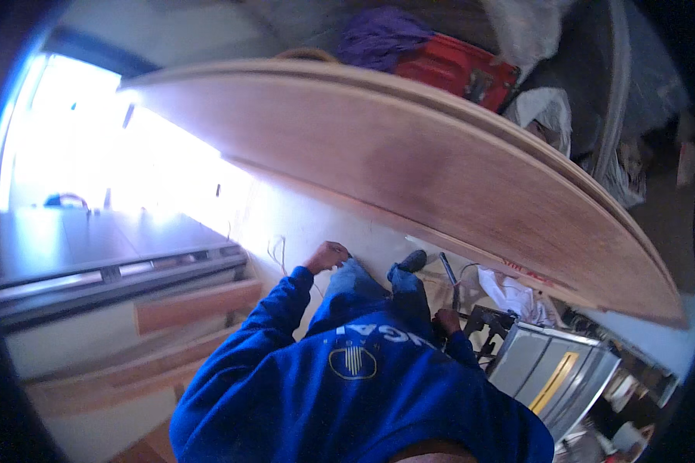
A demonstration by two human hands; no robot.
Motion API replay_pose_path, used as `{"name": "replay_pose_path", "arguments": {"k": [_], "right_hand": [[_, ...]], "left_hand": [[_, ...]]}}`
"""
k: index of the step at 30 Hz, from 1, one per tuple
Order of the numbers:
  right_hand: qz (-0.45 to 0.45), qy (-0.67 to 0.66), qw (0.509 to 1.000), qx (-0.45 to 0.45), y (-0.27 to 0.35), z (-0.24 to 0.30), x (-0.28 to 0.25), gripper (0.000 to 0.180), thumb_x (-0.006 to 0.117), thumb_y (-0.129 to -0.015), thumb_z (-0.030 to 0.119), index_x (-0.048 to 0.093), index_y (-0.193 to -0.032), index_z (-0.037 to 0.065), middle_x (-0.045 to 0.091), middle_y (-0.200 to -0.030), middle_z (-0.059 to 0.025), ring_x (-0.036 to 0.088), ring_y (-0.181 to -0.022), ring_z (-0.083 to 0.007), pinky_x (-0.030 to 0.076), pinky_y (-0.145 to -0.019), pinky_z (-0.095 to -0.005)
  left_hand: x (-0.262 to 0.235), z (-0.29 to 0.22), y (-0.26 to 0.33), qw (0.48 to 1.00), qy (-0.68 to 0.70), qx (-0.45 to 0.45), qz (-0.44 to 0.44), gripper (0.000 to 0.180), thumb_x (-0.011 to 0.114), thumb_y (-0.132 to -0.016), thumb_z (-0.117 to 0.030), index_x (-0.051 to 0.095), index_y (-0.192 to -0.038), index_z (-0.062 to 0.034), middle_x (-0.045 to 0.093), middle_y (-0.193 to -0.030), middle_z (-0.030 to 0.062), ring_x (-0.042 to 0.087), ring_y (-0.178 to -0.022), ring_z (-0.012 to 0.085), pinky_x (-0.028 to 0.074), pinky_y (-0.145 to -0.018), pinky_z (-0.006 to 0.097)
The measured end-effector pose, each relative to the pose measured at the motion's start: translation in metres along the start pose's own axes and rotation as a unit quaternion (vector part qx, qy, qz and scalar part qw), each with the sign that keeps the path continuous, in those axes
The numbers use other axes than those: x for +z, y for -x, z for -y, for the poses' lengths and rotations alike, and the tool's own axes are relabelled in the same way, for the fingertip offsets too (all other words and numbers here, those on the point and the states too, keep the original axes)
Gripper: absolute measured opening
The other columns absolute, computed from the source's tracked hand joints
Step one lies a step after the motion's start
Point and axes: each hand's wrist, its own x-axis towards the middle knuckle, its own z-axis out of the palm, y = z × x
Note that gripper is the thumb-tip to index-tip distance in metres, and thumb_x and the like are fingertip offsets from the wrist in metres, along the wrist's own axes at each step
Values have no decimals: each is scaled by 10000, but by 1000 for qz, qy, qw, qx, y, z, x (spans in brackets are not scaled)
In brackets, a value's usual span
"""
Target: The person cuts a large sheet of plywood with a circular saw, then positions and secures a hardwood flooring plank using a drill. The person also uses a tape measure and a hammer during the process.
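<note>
Boards (409,162) stood at one o'clock, machine (552,376) at four, so careful reaching seemed wise; left hand (327,256) curled (contents hidden), right hand (445,319) near the machine, grip unclear.

Purple cloth (380,35) — red case (445,68) beside it — white plastic bag (547,110) nearby

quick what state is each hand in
Left hand: fingers curled; whether it holds anything can't be told.
Right hand: too small and dark to tell.
</note>
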Motion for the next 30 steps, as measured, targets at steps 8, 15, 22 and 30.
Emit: {"name": "replay_pose_path", "arguments": {"k": [8,15,22,30], "right_hand": [[10,-461,806,371,-91,48,-156,236,581,-983,283,665,-1033,68,736,-890,-150,702,-672,-257,568,-567,-345],[-20,-389,859,331,-188,204,-192,309,560,-994,318,612,-1138,49,747,-952,-172,715,-702,-260,585,-589,-368],[104,-296,920,234,-274,308,-111,143,622,-946,186,616,-866,67,661,-703,-83,665,-621,-202,489,-458,-308],[138,35,988,-65,-408,329,-35,199,643,-857,180,718,-755,26,696,-706,-111,681,-651,-184,538,-596,-383]], "left_hand": [[-64,180,83,950,248,-102,-161,265,646,-957,-269,714,-1075,-42,757,-920,91,750,-725,251,546,-526,357],[-86,311,172,889,360,-194,-207,339,634,-986,-320,650,-1205,-62,763,-1106,154,762,-818,285,538,-576,422],[-80,363,225,797,499,-163,-298,297,626,-989,-288,650,-1192,-73,767,-1080,141,771,-853,294,535,-628,419],[-87,347,231,749,548,-154,-340,272,620,-955,-211,685,-1160,-45,766,-1013,128,752,-785,234,536,-592,354]]}}
